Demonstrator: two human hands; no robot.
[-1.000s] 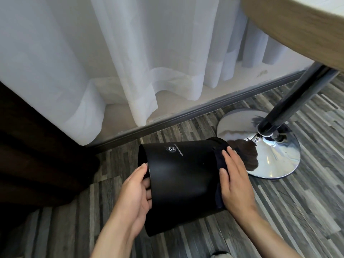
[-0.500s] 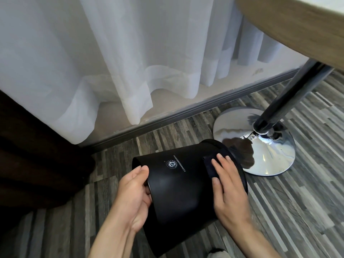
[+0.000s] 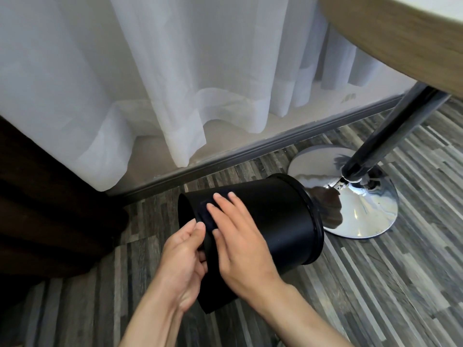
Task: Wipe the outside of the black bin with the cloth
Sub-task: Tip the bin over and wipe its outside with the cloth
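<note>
Brown drapery (image 3: 37, 196) darkened the frame's left edge. At lower centre, the left hand (image 3: 184, 261) gripped the narrow end of the black bin (image 3: 273, 221), tipped sideways above the floor. The right hand (image 3: 240, 236) lay flat with fingers spread, pressing a dark cloth (image 3: 208, 216) to its side. A chrome table base (image 3: 360, 196) gleamed right.

No readable text or label anywhere now. Black bin (image 3: 270, 221) side shows plain black, right hand (image 3: 235, 236) flat across its 9 o'clock part.
</note>
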